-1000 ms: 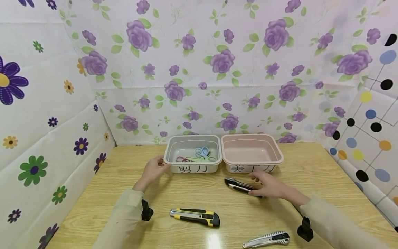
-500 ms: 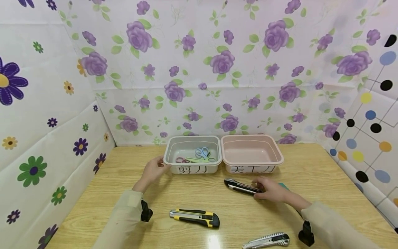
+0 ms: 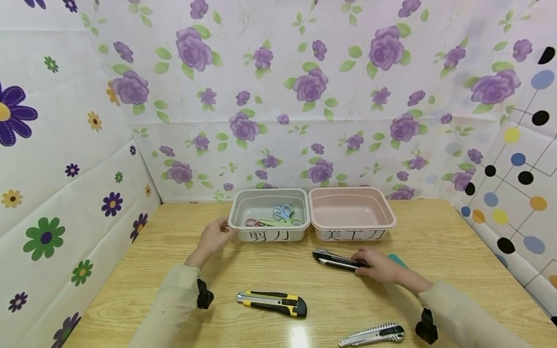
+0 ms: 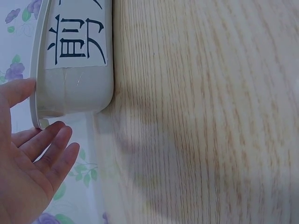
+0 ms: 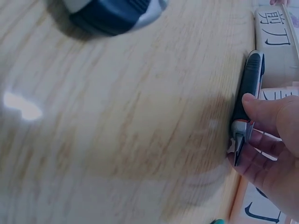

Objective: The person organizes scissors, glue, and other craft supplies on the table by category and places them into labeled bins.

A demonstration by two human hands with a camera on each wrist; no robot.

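Note:
My right hand (image 3: 378, 266) pinches the rear end of a black utility knife (image 3: 332, 261) in front of the pink bin (image 3: 353, 233). In the right wrist view, thumb and fingers sit on either side of the knife (image 5: 247, 86), close over the wooden table. My left hand (image 3: 213, 241) holds the left front corner of the grey bin (image 3: 300, 236); the left wrist view shows its thumb on the rim (image 4: 34, 100) and fingers just beneath. Inside that bin are scissors with blue handles (image 3: 283, 211), plus green and pink ones.
A yellow-and-black utility knife (image 3: 273, 303) lies on the table (image 3: 243, 333) front centre. To its right, nearer the front edge, is a silver utility knife (image 3: 372, 334). A teal object (image 3: 397, 261) shows partly behind my right hand. Patterned cloth walls (image 3: 261, 96) enclose the back and sides.
My right hand has shifted slightly right along the black utility knife and its fingers have closed on the rear end. The teal object has come into view. My left hand has stayed put.

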